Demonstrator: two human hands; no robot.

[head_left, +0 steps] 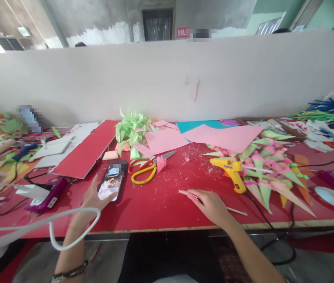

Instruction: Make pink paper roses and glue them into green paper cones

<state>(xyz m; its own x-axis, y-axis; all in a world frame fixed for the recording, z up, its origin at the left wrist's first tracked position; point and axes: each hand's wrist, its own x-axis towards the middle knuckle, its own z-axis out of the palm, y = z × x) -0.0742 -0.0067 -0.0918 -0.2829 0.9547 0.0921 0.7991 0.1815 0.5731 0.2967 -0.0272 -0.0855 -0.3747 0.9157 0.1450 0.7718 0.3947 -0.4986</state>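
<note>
My left hand is at the lower left of a phone lying on the red table. Its fingers are apart along the phone's left edge, and the thumb reaches over the lit screen. My right hand is closed on a small pink folded paper piece, just over the table's front part. Between the hands, farther back, lie scissors with red and yellow handles. A small pink paper piece lies against their blades.
A yellow glue gun lies right of centre beside many paper cones. Behind are pink sheets and crumpled green paper. A red board lies left. A white cable loops before my left forearm. A thin stick lies near the edge.
</note>
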